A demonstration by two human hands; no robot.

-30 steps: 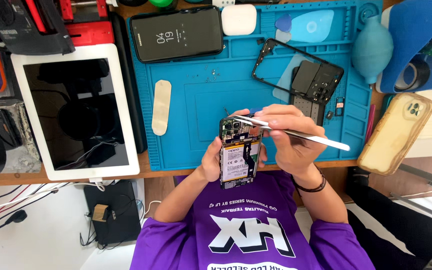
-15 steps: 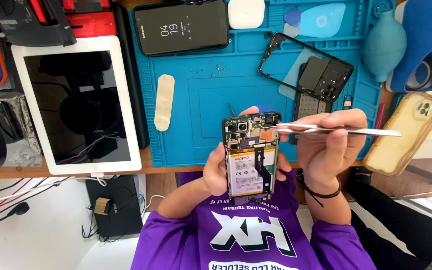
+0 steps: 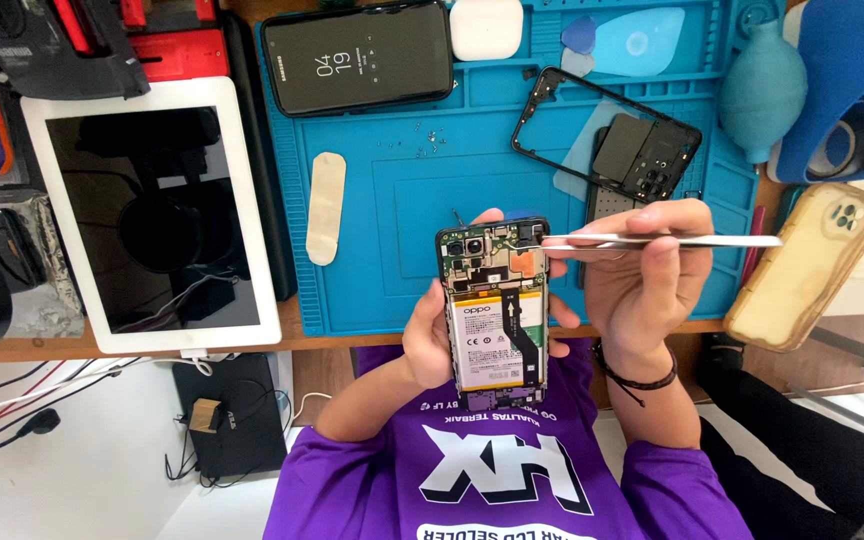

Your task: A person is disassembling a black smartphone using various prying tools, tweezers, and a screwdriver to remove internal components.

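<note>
My left hand (image 3: 430, 335) grips an opened phone (image 3: 494, 310) from behind, its back cover off so the battery, flex cable and camera board show. It is held upright above the desk's front edge. My right hand (image 3: 642, 275) pinches metal tweezers (image 3: 652, 241) held level, their tips touching the phone's upper right part near the camera board.
A blue repair mat (image 3: 392, 190) holds small loose screws, a tan spudger pad (image 3: 325, 205), a black phone frame and back cover (image 3: 612, 140), and a black phone with a lit screen (image 3: 357, 57). A white tablet (image 3: 147, 215) lies left. A clear yellowish case (image 3: 807, 265) and a teal air blower (image 3: 762, 90) lie right.
The opened phone has come up and closer to the camera. The tweezers have swung from a downward slant to level, with their tips now at the phone's top.
</note>
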